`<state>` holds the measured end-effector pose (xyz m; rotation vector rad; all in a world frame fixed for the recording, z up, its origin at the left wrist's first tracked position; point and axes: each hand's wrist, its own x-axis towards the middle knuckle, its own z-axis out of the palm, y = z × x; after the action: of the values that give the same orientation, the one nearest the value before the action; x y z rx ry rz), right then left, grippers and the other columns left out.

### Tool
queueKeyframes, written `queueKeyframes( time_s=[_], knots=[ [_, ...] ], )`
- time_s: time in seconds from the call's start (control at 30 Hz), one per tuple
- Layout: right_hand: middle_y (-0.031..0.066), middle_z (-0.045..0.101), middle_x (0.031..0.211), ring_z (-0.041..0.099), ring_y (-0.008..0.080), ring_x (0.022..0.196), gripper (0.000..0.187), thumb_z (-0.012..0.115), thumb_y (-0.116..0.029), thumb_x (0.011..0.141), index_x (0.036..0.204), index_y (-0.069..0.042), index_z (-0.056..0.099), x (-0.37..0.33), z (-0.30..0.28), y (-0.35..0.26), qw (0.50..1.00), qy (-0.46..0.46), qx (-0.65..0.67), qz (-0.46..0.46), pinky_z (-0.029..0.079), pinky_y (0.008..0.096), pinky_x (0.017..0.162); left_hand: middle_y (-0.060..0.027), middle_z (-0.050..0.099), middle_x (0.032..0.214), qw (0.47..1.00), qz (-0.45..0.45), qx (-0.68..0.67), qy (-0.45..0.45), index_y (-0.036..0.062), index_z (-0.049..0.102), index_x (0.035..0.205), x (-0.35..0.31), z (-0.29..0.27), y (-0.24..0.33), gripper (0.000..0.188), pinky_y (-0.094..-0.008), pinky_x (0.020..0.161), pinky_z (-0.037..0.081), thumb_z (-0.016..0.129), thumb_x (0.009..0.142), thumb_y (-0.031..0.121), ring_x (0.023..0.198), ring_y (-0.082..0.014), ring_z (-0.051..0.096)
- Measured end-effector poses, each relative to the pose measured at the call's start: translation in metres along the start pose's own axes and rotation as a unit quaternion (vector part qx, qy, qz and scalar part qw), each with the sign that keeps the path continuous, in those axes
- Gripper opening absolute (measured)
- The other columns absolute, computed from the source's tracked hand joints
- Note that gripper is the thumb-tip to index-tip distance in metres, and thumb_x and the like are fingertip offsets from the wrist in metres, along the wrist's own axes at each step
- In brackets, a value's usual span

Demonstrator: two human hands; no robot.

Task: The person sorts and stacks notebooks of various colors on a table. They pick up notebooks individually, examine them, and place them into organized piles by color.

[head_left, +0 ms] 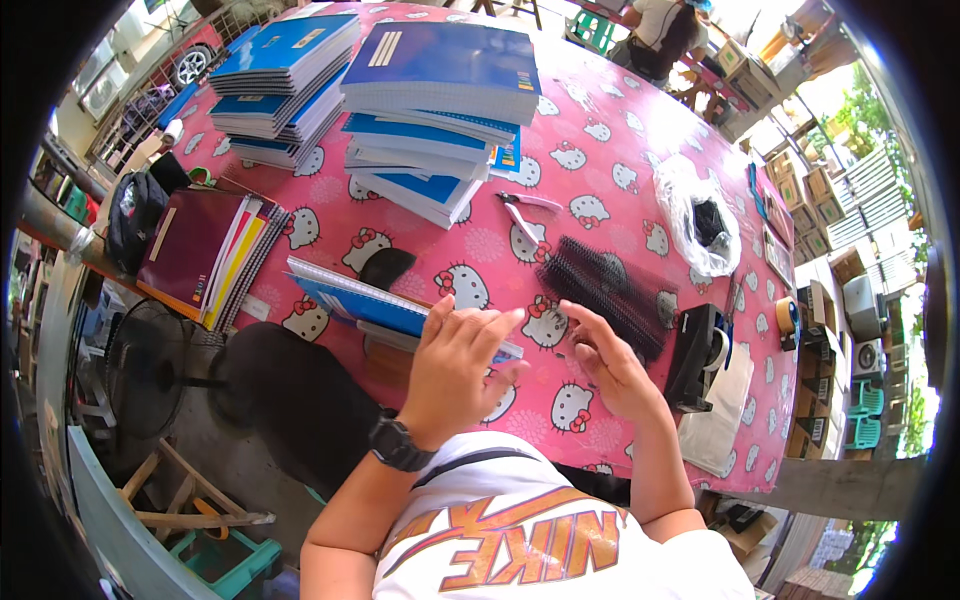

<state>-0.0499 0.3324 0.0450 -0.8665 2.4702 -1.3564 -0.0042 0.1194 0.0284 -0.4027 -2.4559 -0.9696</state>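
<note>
My left hand [458, 362], with a black watch [400, 440] on its wrist, is over the near end of a blue-covered notebook [368, 302]. Its fingers are stretched and apart; whether the palm touches the notebook is hidden. To the right, my right hand [612, 368] is raised with loosely bent, parted fingers and nothing between them. Just beyond it lies a bundle of black plastic binding coils [610, 290]. A pair of pliers [527, 215] with pale pink handles rests farther back on the pink, cat-patterned tablecloth [570, 410].
Tall stacks of blue notebooks [440, 75] and more blue notebooks [285, 75] stand at the back left. Maroon notebooks [190, 245] lie at the left edge. On the right are a clear plastic bag [690, 225], a black tape dispenser [697, 355] and a tape roll [788, 315].
</note>
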Motion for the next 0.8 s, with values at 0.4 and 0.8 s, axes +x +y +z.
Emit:
queueKeyframes(
  time_s=[0.4, 0.8],
  knots=[
    [0.0071, 0.058, 0.079, 0.057, 0.0157, 0.069, 0.029, 0.057, 0.005, 0.081, 0.108, -0.004, 0.061, 0.006, 0.013, -0.007, 0.999, 0.009, 0.038, -0.017, 0.047, 0.0260, 0.063, 0.0025, 0.062, 0.087, 0.998, 0.047, -0.035, 0.030, 0.0150, 0.069, 0.089, -0.007, -0.005, -0.016, 0.022, -0.0393, 0.101, 0.030, 0.069, 0.068, 0.007, 0.087, -0.0144, 0.058],
    [0.0070, 0.057, 0.085, 0.061, 0.0167, 0.077, 0.025, 0.067, 0.010, 0.070, 0.091, -0.003, 0.064, 0.015, 0.016, 0.001, 0.994, 0.009, 0.064, -0.094, 0.051, 0.0273, 0.066, 0.0010, 0.063, 0.084, 0.998, 0.043, -0.031, 0.035, 0.0167, 0.069, 0.084, -0.014, -0.007, -0.011, 0.020, -0.0403, 0.103, 0.029, 0.074, 0.066, 0.008, 0.081, -0.0168, 0.060]
  ],
)
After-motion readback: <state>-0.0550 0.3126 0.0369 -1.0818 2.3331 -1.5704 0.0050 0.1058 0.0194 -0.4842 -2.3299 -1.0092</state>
